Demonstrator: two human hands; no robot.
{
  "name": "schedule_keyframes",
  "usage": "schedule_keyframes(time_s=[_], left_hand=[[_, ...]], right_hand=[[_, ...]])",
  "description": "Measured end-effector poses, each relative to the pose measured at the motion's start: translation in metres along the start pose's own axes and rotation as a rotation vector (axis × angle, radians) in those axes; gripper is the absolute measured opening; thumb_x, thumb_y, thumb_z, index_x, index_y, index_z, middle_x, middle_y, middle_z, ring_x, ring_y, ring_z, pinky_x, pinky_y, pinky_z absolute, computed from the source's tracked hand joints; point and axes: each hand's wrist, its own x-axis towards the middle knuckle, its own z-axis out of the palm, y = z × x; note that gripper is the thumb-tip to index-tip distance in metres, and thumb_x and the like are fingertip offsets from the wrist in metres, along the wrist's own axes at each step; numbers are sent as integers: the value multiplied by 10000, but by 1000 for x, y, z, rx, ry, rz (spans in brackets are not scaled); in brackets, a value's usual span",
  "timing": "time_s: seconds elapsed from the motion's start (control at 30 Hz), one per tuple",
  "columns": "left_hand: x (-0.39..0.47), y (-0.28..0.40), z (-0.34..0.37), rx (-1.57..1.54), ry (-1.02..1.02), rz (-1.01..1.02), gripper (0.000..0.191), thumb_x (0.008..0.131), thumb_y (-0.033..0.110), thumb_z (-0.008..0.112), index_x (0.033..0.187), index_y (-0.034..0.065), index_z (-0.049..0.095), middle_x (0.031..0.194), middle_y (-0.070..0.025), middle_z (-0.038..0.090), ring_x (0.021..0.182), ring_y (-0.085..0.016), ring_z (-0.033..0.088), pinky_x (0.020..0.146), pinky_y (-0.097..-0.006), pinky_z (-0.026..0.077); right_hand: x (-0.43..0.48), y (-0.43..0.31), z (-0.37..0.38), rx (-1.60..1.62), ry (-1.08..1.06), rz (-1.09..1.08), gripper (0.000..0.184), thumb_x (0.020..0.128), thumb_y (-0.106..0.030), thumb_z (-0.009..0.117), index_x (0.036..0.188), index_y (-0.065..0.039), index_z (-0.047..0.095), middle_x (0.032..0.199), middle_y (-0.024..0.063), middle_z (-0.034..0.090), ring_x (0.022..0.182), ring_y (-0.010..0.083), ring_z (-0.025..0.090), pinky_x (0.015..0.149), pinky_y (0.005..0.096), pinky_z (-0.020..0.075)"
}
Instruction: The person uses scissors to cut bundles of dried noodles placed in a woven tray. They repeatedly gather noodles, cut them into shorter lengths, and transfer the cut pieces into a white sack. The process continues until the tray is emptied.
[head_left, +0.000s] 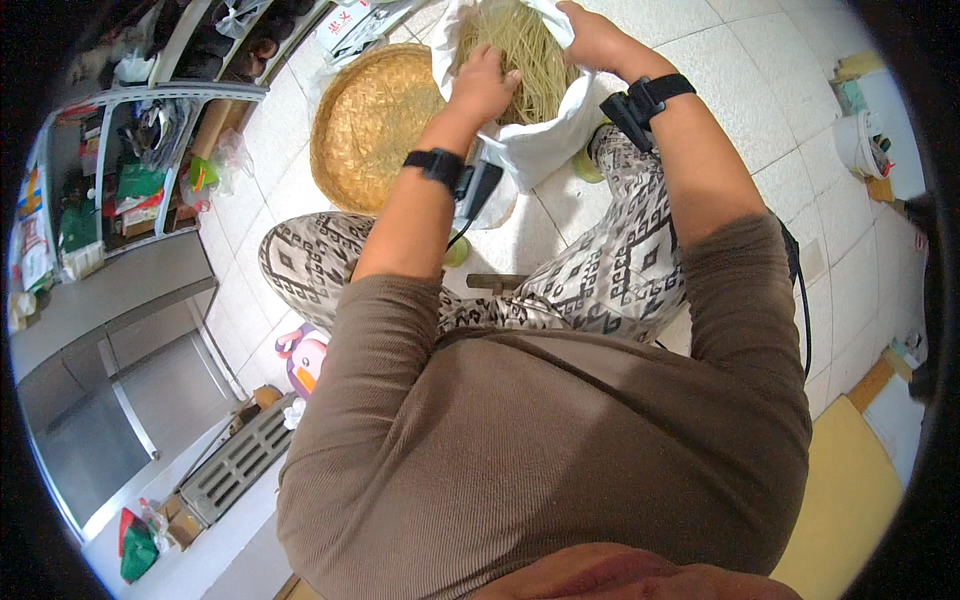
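Observation:
A white woven sack (536, 146) stands before me on the floor, its mouth folded outward. Long, thin, dried pale-green stalks (544, 75) fill its top. My left hand (480, 84) reaches over the near left part of the opening, thumb apart from the fingers, against the stalks. Whether it grips any of them is hidden. At the far right of the rim, my right hand (596, 41) pinches the sack's edge. A round, shallow woven bamboo basket (375, 112) lies left of the sack, with a few thin stalk bits on its weave.
Packed shelves (112, 165) line the left side. A white bucket (855, 142) with things in it stands at the right. Below left are a purple cartoon-bird item (304, 364) and a grey slotted panel (232, 461). White tiles (517, 240) cover the floor.

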Motion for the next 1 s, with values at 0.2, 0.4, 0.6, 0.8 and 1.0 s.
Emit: schedule_keyframes(time_s=[0.2, 0.4, 0.6, 0.8, 1.0], left_hand=[[-24, -48, -36, -22, 517, -218, 413, 818, 205, 694, 1167, 0, 614, 1137, -186, 640, 999, -267, 619, 827, -389, 491], [-24, -59, -32, -578, 67, -579, 300, 730, 111, 675, 958, -81, 635, 838, -193, 656, 689, -256, 642, 556, -367, 487], [-38, -58, -42, -763, 226, -541, 158, 744, 63, 609, 846, -58, 611, 723, -116, 614, 615, -195, 567, 551, -347, 444], [-58, -10, -48, -1041, 183, -631, 31, 790, 19, 619, 815, 6, 605, 720, -26, 551, 645, -133, 489, 576, -291, 398], [-72, -11, -41, -1286, 172, -602, 46, 815, 23, 614, 860, 24, 605, 708, -13, 556, 590, -108, 488, 515, -255, 375]], right_hand=[[-3, -3, -1, 0, -82, 62, 892, 680, -289, 786, 1393, 32, 356, 1227, 298, 559, 1139, 385, 552, 958, 396, 458], [-12, -15, -5, -70, -40, 8, 812, 726, -292, 744, 1376, 26, 376, 1256, 301, 530, 1120, 426, 547, 946, 419, 464], [-27, -36, 12, -560, 359, -332, 513, 883, -175, 522, 1347, 9, 408, 1255, 271, 509, 1043, 438, 559, 878, 460, 476], [-16, -52, 54, -607, -30, -634, 630, 784, 17, 553, 1376, -180, 469, 1490, 19, 378, 1413, 255, 269, 1144, 397, 264], [-25, -58, 75, -546, -398, -653, 483, 801, 2, 535, 1262, -138, 571, 1412, 42, 477, 1362, 263, 362, 1134, 411, 270]])
